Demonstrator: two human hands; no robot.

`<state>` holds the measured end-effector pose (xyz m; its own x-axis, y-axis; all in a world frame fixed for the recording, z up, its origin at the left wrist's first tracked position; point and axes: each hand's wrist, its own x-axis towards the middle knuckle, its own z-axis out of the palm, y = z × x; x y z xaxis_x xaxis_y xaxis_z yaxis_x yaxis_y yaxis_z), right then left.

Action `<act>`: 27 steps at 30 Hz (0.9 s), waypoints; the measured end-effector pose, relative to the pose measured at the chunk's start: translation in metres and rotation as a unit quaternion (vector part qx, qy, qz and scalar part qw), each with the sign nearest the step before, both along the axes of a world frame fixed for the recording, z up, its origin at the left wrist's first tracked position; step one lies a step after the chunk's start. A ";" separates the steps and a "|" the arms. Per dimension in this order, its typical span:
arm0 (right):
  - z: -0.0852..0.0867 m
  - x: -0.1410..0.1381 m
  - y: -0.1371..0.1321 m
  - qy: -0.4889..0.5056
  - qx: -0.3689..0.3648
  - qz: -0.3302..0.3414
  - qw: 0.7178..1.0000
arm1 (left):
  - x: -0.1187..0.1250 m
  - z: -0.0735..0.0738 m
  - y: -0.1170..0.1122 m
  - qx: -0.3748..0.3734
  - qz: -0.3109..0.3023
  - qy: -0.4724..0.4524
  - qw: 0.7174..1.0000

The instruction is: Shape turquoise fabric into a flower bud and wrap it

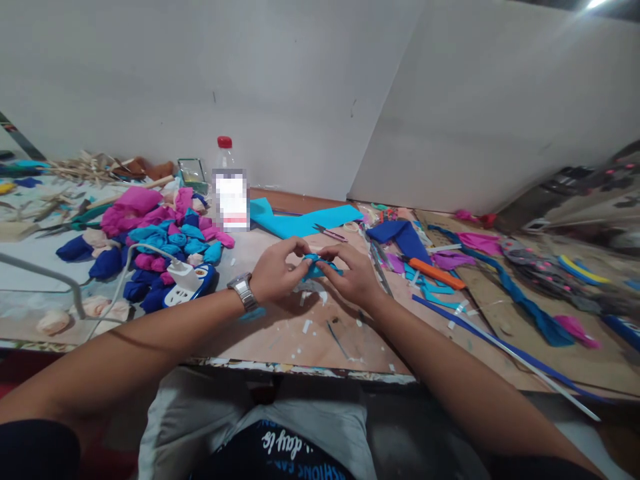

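Observation:
Between my two hands, just above the table, is a small folded piece of turquoise crepe paper (314, 269). My left hand (281, 270), with a metal watch at its wrist, pinches one side of it between thumb and forefinger. From the other side my right hand (351, 272) grips it with thumb and fingertips. Behind the hands lies a wide turquoise strip (305, 221), with small thread snips (329, 233) resting at its front edge. The fingers partly cover the piece, so its full shape is hidden.
Crumpled pink, blue and turquoise paper flowers (160, 233) are heaped at the left, beside a power strip (193, 290) with a plugged-in cable. A red-capped bottle (227, 160) stands behind. An orange utility knife (437, 273) and a long white stick (530, 363) lie right.

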<state>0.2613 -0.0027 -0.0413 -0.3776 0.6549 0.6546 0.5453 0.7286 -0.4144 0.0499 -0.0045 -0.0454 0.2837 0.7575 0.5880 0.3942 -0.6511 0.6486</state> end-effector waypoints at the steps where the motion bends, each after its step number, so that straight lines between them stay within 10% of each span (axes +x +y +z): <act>1: 0.000 0.000 0.000 0.000 0.001 -0.001 1.000 | 0.001 -0.001 0.001 -0.024 -0.006 -0.019 1.000; 27: 0.003 -0.002 -0.001 -0.002 -0.019 0.008 1.000 | 0.002 -0.013 0.003 -0.076 -0.058 -0.070 0.993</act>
<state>0.2598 -0.0033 -0.0387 -0.3910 0.6731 0.6278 0.5356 0.7211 -0.4395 0.0519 -0.0017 -0.0582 0.2979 0.8079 0.5085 0.2221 -0.5767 0.7862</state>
